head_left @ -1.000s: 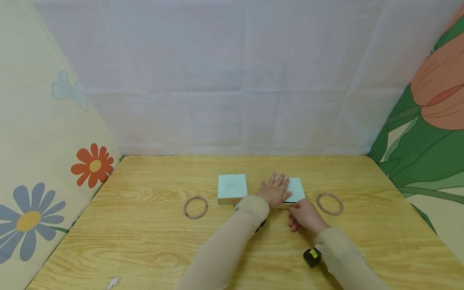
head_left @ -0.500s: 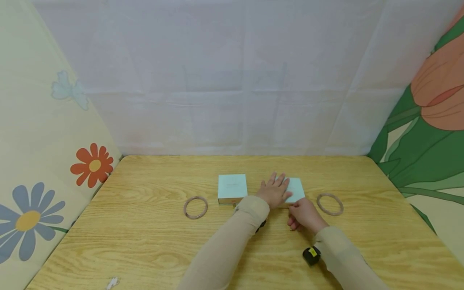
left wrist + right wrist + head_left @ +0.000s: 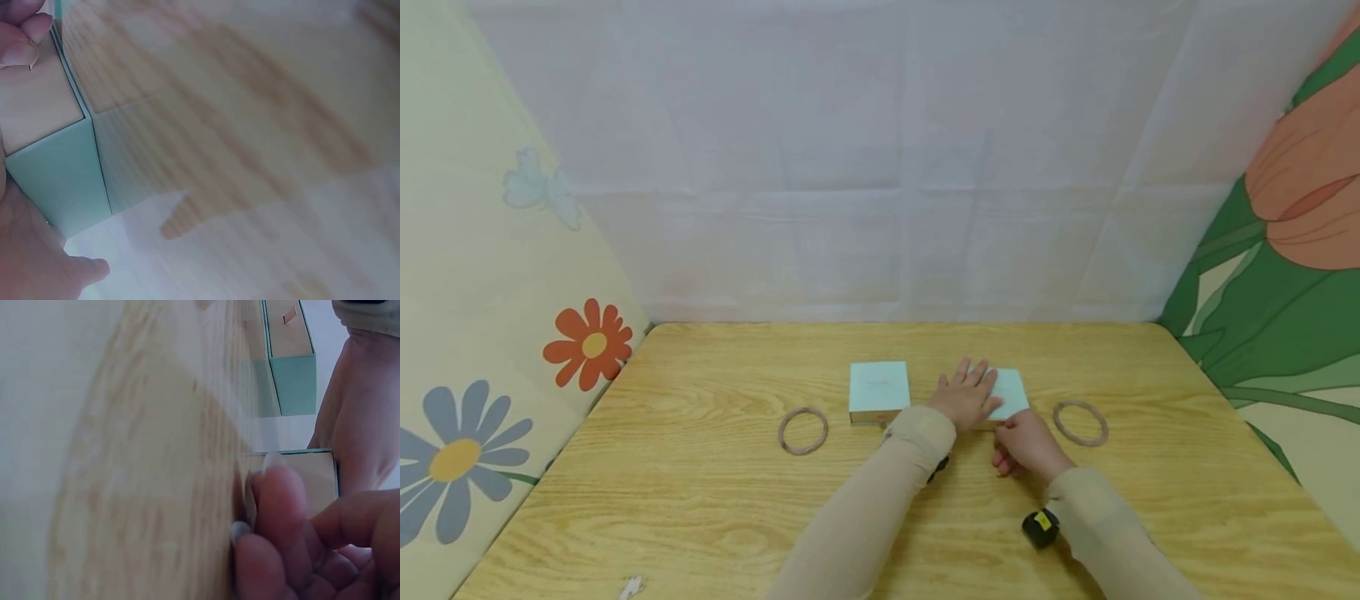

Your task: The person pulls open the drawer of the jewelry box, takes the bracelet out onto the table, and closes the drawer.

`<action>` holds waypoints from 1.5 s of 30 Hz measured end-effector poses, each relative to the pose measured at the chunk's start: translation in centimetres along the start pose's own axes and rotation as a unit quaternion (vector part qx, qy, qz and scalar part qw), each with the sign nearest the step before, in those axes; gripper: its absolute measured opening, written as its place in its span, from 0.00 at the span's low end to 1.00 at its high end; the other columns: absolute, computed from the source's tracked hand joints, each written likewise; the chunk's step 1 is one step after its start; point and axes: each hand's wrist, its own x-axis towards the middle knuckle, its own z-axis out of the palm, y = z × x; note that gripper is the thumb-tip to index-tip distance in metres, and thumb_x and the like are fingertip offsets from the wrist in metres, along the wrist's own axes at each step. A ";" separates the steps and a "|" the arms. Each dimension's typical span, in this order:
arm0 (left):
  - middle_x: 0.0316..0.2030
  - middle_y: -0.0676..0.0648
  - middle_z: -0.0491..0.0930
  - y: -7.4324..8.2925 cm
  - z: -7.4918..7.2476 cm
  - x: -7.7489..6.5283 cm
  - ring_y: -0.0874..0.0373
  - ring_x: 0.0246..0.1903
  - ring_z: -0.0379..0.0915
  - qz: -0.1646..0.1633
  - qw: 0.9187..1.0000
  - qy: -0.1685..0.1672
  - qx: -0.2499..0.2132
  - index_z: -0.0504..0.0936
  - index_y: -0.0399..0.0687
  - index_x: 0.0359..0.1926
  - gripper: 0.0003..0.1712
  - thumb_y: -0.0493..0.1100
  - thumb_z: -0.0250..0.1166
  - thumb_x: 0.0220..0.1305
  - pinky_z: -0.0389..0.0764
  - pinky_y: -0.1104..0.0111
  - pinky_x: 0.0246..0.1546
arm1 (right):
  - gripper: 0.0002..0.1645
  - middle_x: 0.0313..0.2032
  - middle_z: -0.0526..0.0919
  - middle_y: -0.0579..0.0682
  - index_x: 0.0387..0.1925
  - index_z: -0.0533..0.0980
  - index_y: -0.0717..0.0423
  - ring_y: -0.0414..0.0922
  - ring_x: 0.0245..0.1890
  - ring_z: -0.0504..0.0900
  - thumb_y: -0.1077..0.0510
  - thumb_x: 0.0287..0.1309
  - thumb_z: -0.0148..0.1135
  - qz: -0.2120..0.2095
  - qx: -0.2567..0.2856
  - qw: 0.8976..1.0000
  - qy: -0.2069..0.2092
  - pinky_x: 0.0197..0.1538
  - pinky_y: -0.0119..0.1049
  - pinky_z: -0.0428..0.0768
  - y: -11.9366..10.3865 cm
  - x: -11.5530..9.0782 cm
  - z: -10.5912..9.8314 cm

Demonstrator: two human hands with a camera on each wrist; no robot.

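A mint-green box with a beige front lies right of centre on the table. My left hand rests on its top with spread fingers. At the front right edge, my right hand has curled fingers. In the right wrist view its fingertips pinch what looks like a small tab on the beige front; they partly hide it. The left wrist view shows the box's green side. To the left sits a matching box, with a small pull tab on its front.
A brownish bangle lies left of the boxes, and another bangle lies to the right. A white scrap sits near the table's front left. A white cloth hangs behind the wooden table.
A thin dark gap along the right box's front edge, seen a second ago, no longer shows. Both hands stay almost in place; the head view has shifted slightly.
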 end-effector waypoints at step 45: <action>0.76 0.52 0.46 0.2 0.4 0.2 0.53 0.75 0.34 -0.067 0.991 0.059 0.102 0.49 0.62 0.77 0.36 0.65 0.34 0.73 0.49 0.50 0.70 | 0.19 0.15 0.78 0.52 0.21 0.72 0.65 0.42 0.13 0.78 0.65 0.68 0.45 -0.008 0.029 1.000 0.003 0.18 0.34 0.78 -0.5 0.3 0.7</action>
